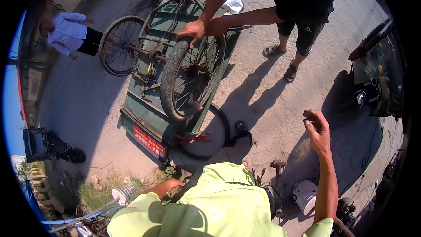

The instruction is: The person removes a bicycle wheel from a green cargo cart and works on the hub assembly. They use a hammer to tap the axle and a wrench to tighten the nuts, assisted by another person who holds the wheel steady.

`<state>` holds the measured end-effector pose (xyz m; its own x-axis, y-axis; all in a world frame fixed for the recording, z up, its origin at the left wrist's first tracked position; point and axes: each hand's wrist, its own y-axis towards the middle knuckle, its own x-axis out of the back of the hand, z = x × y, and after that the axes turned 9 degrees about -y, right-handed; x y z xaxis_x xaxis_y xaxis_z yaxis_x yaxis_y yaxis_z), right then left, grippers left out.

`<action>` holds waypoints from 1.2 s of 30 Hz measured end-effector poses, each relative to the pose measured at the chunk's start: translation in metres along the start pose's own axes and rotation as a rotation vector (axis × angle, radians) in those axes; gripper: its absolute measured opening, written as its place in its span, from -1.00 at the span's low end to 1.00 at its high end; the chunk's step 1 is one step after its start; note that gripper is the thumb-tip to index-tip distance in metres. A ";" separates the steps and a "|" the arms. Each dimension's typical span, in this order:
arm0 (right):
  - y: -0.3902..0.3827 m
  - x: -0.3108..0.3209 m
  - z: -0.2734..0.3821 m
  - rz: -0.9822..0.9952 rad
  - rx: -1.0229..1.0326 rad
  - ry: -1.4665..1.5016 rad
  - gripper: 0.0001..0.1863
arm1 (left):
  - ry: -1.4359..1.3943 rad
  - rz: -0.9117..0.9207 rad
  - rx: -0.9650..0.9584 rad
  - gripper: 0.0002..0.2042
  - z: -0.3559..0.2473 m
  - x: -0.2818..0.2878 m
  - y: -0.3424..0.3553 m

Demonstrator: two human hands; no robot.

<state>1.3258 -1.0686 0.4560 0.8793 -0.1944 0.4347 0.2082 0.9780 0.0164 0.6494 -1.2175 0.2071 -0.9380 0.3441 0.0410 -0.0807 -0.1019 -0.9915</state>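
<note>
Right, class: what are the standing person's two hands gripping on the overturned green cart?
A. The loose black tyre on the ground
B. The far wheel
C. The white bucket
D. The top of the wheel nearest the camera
D: both of the standing person's hands clasp the top of the near wheel, well apart from the far wheel, the loose tyre and the white bucket.
</note>
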 end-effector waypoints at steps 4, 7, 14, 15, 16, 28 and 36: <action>0.136 -0.064 0.091 0.323 0.348 -0.037 -0.70 | 0.064 -0.228 0.025 -0.72 -0.053 -0.073 -0.010; 0.206 -0.116 0.144 0.568 0.519 -0.035 -0.63 | -0.075 -0.136 -0.029 -0.75 -0.071 -0.098 -0.015; 0.326 -0.247 0.212 0.970 0.824 0.100 -0.59 | -0.702 0.212 -0.533 -0.75 -0.121 -0.165 -0.048; 0.340 -0.269 0.219 1.020 0.857 0.074 -0.59 | -0.802 0.186 -0.542 -0.75 -0.132 -0.183 -0.053; 0.353 -0.289 0.226 1.053 0.895 0.041 -0.59 | -0.813 0.018 -0.258 -0.74 -0.160 -0.197 -0.064; 0.418 -0.430 0.136 1.120 0.974 -0.209 -0.61 | -1.966 0.011 -0.985 -0.43 -0.297 -0.371 -0.233; 0.423 -0.445 0.131 1.006 1.074 -0.283 -0.65 | -1.830 -0.888 -0.592 -0.56 -0.409 -0.355 -0.232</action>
<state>0.9665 -0.5581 0.3876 0.3238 0.4738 0.8189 -0.9331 0.3031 0.1935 1.1387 -0.9337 0.3719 0.0677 -0.9938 0.0877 -0.8349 -0.1045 -0.5404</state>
